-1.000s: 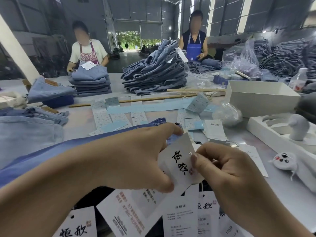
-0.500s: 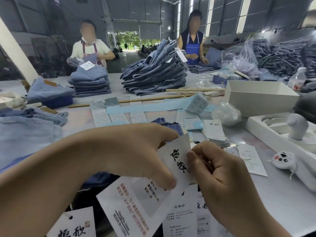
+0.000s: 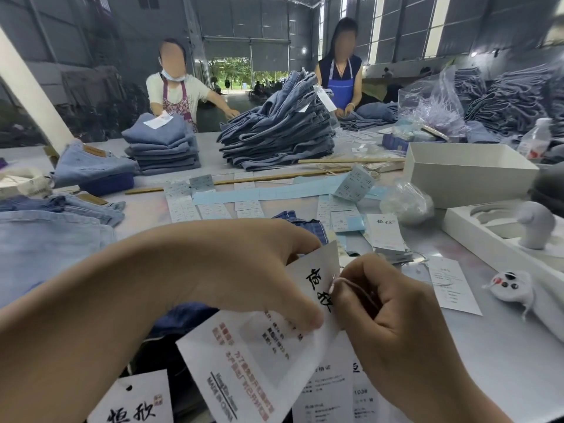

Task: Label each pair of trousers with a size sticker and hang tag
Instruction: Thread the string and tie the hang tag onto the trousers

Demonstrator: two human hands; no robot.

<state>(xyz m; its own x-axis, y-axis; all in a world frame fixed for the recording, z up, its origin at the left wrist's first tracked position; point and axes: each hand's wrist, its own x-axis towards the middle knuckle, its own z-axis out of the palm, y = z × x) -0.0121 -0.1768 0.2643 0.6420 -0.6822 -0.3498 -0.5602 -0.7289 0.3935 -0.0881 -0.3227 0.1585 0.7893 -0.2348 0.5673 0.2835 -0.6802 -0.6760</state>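
Observation:
My left hand (image 3: 232, 270) pinches a white hang tag (image 3: 317, 279) with black brush characters, together with a larger white printed tag (image 3: 253, 361) hanging below it. My right hand (image 3: 393, 325) pinches a thin pale string (image 3: 351, 283) at the tag's right edge. Dark blue trousers (image 3: 183, 315) lie under my hands, mostly hidden. More hang tags (image 3: 137, 401) lie at the near edge. Size sticker sheets (image 3: 183, 206) are spread over the middle of the table.
Folded jeans stacks (image 3: 161, 148) and a tall pile (image 3: 274, 132) stand at the far side, where two people work. Light denim (image 3: 45, 239) lies left. A white box (image 3: 470, 175), a white tray (image 3: 500, 236), loose tags (image 3: 386, 232) and a small white toy (image 3: 512, 288) sit right.
The camera has dropped closer to the hands. My right fingers have drawn a thin string out at the tag's edge. The two people across the table have shifted their arms.

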